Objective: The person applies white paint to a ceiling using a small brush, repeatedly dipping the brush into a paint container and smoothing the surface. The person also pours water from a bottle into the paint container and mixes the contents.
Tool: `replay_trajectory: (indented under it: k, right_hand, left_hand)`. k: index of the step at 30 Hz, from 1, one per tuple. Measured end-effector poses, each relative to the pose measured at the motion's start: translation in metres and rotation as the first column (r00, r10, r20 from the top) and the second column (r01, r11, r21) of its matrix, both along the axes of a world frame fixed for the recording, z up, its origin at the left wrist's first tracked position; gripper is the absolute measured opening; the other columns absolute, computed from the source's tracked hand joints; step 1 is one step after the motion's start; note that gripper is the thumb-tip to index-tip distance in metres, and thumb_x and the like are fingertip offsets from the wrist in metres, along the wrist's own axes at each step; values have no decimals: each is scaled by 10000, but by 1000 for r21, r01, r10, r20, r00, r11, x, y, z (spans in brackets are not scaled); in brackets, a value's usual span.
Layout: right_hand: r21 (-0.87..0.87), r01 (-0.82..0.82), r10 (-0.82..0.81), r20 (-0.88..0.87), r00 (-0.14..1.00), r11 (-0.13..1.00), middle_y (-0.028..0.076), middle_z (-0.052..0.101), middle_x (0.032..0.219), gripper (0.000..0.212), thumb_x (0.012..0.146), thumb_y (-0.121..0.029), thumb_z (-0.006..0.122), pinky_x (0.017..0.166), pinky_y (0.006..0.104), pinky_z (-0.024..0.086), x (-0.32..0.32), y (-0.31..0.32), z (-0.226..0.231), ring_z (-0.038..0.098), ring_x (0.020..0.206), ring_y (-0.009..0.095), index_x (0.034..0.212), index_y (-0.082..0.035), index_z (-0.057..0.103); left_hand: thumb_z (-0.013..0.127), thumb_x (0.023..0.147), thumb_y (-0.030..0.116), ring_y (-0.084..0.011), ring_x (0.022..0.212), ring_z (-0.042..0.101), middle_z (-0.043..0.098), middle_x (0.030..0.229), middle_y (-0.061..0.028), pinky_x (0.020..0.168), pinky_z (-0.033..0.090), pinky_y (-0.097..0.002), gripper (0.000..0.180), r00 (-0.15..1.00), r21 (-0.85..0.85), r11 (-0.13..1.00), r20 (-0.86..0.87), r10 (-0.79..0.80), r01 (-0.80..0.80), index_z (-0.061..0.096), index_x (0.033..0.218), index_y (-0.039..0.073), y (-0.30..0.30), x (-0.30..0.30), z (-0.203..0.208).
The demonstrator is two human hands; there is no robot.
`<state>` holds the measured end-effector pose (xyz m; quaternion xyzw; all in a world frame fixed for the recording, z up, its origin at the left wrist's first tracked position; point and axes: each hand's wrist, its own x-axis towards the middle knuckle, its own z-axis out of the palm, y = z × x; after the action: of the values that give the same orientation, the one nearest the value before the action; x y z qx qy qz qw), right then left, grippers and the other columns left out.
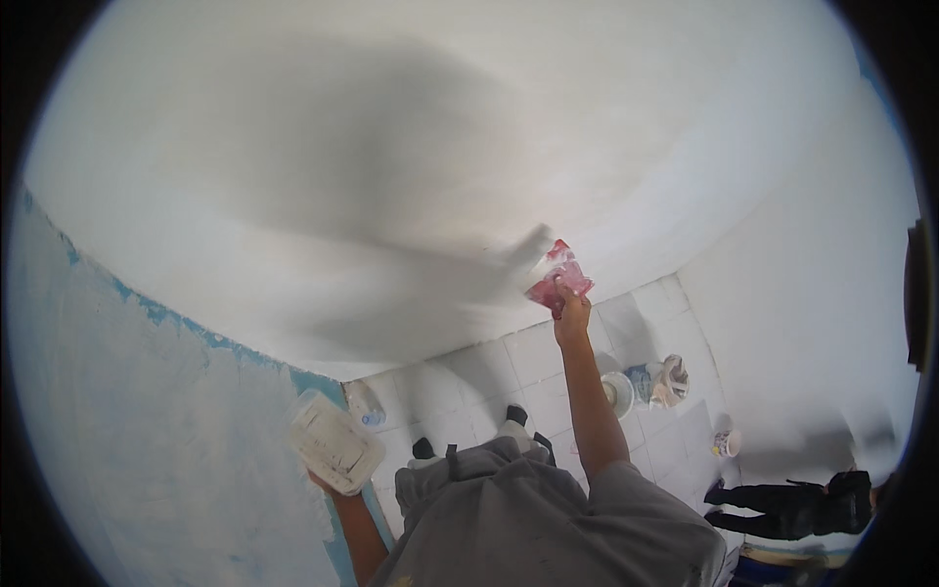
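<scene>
My right hand (570,311) reaches forward and grips a red putty spreader (559,278), smeared with white, held up against the white wall (411,147). The thumb lies across its face. A soft shadow of the arm and the spreader falls on the wall. Low at the left, my left hand (321,481) holds a white rectangular plastic tub (337,442) with dark and whitish smears on it. Most of that hand's fingers are hidden behind the tub.
A blue-edged wall with patchy white coating (176,421) rises close at the left. On the tiled floor (450,396) stand a white bucket (616,393), a crumpled bag (671,382) and a small tub (726,443). A person in dark clothes (812,507) is at the lower right.
</scene>
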<state>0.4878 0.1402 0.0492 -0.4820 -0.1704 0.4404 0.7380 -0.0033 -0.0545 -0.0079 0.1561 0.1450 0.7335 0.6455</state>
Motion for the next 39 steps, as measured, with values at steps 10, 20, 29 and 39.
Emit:
replay_trajectory:
  k: [10,20,29,39]
  right_hand:
    - [189,619,-501,777,380,762,172,650,1133,255,925,-160,633,846,397,509,-51,102,-76,610,1017,339,1100,25,655]
    - [136,403,-364,739,568,905,185,647,1113,229,888,-28,646,866,372,524,-41,42,-75,628,1017,318,1104,47,664]
    - [127,445,-362,789,496,886,172,669,1084,227,896,-25,622,877,395,511,-90,62,-57,625,1016,318,1114,9,678]
    - [64,481,-412,623,665,874,149,688,1050,195,910,-70,631,873,402,504,-15,47,-95,637,975,314,1084,-2,687]
  left_hand:
    - [456,1004,419,-252,1249,522,488,1417,-93,1063,440,-412,549,995,-27,998,79,67,-65,392,1441,94,-20,53,64]
    - [453,1014,411,-261,1321,451,465,1439,-101,1126,369,-386,538,989,112,994,-149,10,6,387,1445,95,-18,109,90]
    - [378,1031,418,-257,1311,473,436,1465,-105,1099,410,-407,543,936,93,990,-325,134,-109,337,1477,110,-32,133,79]
    - [386,1000,516,-255,1270,514,452,1457,-90,1044,470,-427,618,855,-19,961,-462,237,-277,327,1483,134,-58,128,76]
